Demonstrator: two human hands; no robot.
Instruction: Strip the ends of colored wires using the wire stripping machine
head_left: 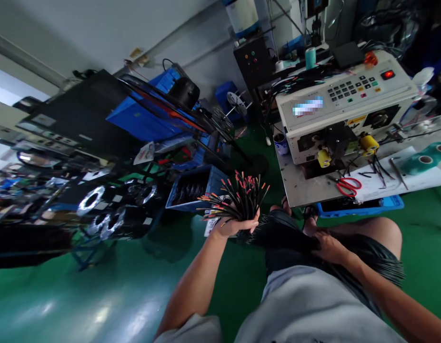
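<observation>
A long bundle of black cables [286, 233] lies across my lap. Its near-left ends fan out with stripped red and orange wire tips. My left hand [239, 226] is wrapped around the bundle just below these fanned ends and holds them up, left of my knees. Farther along, my right hand [329, 247] is closed over the middle of the same bundle, above my thigh; its fingertips are partly hidden. Past that hand, the cables run on to the right and their other ends spread beside my right leg.
A white keypad machine [345, 102] stands on a bench [292, 188] ahead right. Red-handled scissors [349, 186], paper and green rolls [425, 160] lie there. Beneath is a blue tray [395, 203]. A blue crate [211, 183] of black cables sits ahead; wrapped coils [113, 221] are left.
</observation>
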